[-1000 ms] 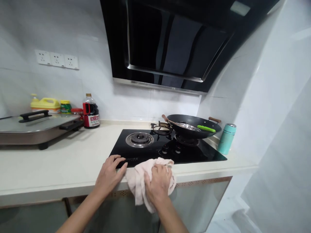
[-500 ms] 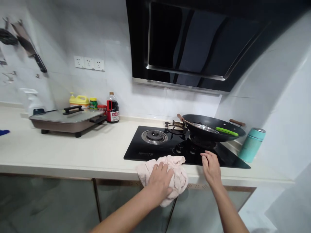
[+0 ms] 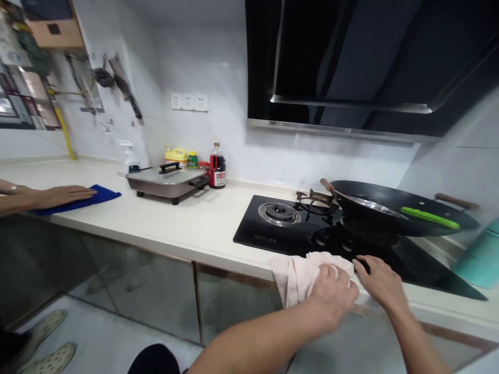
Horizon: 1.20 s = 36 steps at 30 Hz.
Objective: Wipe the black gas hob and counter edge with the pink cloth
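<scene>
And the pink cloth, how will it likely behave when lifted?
The pink cloth will probably be floppy: it lies in loose folds. It should droop when lifted, as part hangs over the edge of the counter. It looks thin, so perhaps light, though I cannot tell if it is wet.

Clock positions are taken from the pale pink cloth [image 3: 294, 278], which hangs over the front edge of the counter [image 3: 187, 231]. Left hand [image 3: 333, 298]: on the cloth, fingers curled over it. Right hand [image 3: 384, 285]: 3 o'clock, fingers lightly bent, by the front edge of the hob [image 3: 268, 236]; contact unclear. Round burner [image 3: 279, 214]: 11 o'clock. Wok [image 3: 393, 221]: 2 o'clock, standing on the hob, bright green item [image 3: 431, 218] in it. Teal bottle [image 3: 481, 259]: 3 o'clock, blurred, cut by the frame. Lidded pan [image 3: 167, 184]: 10 o'clock, dark bottle [image 3: 217, 171] just beside it. Co-worker's hand [image 3: 68, 196]: between 9 and 10, laid flat on a blue cloth [image 3: 107, 195].
</scene>
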Tool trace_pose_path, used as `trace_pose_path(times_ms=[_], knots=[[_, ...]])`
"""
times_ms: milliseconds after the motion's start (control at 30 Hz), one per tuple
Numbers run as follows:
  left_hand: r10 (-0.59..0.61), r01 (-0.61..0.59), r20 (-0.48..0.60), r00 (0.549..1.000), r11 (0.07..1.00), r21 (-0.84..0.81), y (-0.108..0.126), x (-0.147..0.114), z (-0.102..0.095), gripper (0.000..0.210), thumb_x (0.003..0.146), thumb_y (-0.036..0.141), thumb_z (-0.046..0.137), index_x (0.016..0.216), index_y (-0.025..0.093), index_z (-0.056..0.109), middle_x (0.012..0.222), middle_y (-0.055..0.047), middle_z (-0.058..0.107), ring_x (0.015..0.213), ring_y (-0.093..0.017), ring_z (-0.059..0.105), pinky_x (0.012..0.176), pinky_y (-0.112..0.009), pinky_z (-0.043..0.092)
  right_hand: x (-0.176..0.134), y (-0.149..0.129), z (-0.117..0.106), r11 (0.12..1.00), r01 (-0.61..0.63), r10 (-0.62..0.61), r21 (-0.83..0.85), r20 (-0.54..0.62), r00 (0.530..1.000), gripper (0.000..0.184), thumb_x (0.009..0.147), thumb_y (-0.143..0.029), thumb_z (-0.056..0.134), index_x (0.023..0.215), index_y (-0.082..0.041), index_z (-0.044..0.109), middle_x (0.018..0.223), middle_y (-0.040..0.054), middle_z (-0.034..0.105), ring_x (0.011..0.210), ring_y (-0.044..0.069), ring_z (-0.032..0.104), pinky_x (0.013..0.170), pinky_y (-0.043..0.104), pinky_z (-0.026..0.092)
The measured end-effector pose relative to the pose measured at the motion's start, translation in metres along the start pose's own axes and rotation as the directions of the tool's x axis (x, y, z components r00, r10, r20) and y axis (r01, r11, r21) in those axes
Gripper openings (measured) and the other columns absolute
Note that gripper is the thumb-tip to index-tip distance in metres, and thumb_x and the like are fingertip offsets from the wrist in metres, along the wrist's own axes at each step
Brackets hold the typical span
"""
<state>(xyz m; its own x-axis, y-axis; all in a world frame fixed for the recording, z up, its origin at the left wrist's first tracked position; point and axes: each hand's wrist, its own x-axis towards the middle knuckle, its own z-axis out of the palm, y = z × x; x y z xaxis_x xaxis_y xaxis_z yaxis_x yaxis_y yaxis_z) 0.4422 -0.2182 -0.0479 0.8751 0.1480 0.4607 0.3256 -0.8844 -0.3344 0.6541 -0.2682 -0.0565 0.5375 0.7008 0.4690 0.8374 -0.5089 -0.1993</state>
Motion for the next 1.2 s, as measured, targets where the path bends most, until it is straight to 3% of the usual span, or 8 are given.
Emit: trace_pose_path(times_ms=[100,200,400,567,700,833,1033,1200], knots=[[0.049,-0.054,-0.06,0.997,0.994,-0.09,-0.021,-0.013,-0.014,0.051,0.089,0.039,0.07,0.135,0.02,0.062,0.118,-0.014,0.067,0.102,-0.029,0.061,0.085,-0.043,0.041,0.001,0.006,0.002,1.0,0.012,-0.012,0.015,0.033,0.999,0.063,0.096,-0.065,0.028,0.126,-0.027,0.068,0.139,0.0094,0.064,0.126,0.034,0.06,0.109,0.055,0.045],[-0.034,0.023,-0.075,0.997,0.988,-0.15,-0.052,-0.043,-0.026,0.076,0.088,0.047,0.073,0.152,0.018,0.044,0.121,-0.011,0.066,0.103,-0.027,0.061,0.085,-0.042,0.043,0.001,0.01,0.004,0.999,0.013,-0.014,0.034,0.043,0.999,0.064,0.095,-0.066,0.028,0.127,-0.028,0.068,0.141,0.0089,0.063,0.128,0.035,0.059,0.11,0.058,0.044],[-0.238,0.253,0.115,0.964,0.958,-0.134,-0.147,-0.141,-0.039,0.079,0.076,0.055,0.083,0.14,0.016,0.055,0.143,-0.019,0.06,0.118,-0.033,0.06,0.103,-0.049,0.042,0.003,0.013,0.008,0.997,0.005,-0.009,0.071,0.05,0.999,0.067,0.092,-0.069,0.027,0.126,-0.028,0.068,0.139,0.0088,0.064,0.13,0.036,0.059,0.111,0.059,0.043],[-0.491,0.482,0.171,0.854,0.871,0.092,-0.25,-0.242,-0.068,0.088,0.061,0.051,0.094,0.138,0.024,0.062,0.16,-0.019,0.045,0.146,-0.048,0.036,0.116,-0.06,0.03,0.002,0.011,0.01,0.997,0.029,-0.031,0.073,0.027,0.999,0.07,0.092,-0.069,0.025,0.124,-0.025,0.07,0.14,0.0127,0.064,0.129,0.038,0.059,0.109,0.06,0.045],[-0.542,0.51,0.225,0.809,0.839,0.188,-0.29,-0.281,-0.092,0.08,0.066,0.044,0.091,0.138,0.025,0.061,0.145,-0.015,0.058,0.128,-0.039,0.052,0.106,-0.052,0.04,0.001,0.007,0.008,0.996,0.014,-0.016,0.087,0.015,1.0,0.07,0.092,-0.069,0.027,0.124,-0.024,0.07,0.138,0.0132,0.064,0.128,0.039,0.059,0.109,0.062,0.044],[-0.497,0.462,0.243,0.833,0.867,0.189,-0.265,-0.258,-0.087,0.069,0.071,0.049,0.086,0.131,0.024,0.063,0.133,-0.015,0.063,0.115,-0.037,0.055,0.096,-0.049,0.042,0.001,0.0,0.001,0.997,-0.02,0.015,0.072,0.075,0.997,0.07,0.094,-0.07,0.028,0.126,-0.023,0.068,0.136,0.0144,0.065,0.125,0.04,0.059,0.109,0.065,0.042],[-0.241,0.239,0.134,0.961,0.971,0.032,-0.141,-0.144,-0.039,0.062,0.081,0.058,0.074,0.13,0.021,0.06,0.128,-0.015,0.064,0.11,-0.034,0.056,0.089,-0.047,0.041,0.001,-0.002,-0.001,0.997,-0.035,0.03,0.067,0.072,0.997,0.07,0.092,-0.071,0.028,0.127,-0.024,0.068,0.138,0.0128,0.064,0.126,0.04,0.059,0.11,0.063,0.042],[-0.106,0.105,-0.084,0.991,0.994,-0.014,-0.064,-0.071,-0.009,0.037,0.093,0.05,0.062,0.115,0.021,0.064,0.11,-0.012,0.065,0.096,-0.029,0.057,0.075,-0.041,0.038,0.006,0.009,0.007,0.994,-0.045,0.038,0.097,0.075,0.996,0.07,0.087,-0.075,0.033,0.122,-0.028,0.07,0.136,0.0127,0.066,0.126,0.042,0.06,0.108,0.064,0.043]])
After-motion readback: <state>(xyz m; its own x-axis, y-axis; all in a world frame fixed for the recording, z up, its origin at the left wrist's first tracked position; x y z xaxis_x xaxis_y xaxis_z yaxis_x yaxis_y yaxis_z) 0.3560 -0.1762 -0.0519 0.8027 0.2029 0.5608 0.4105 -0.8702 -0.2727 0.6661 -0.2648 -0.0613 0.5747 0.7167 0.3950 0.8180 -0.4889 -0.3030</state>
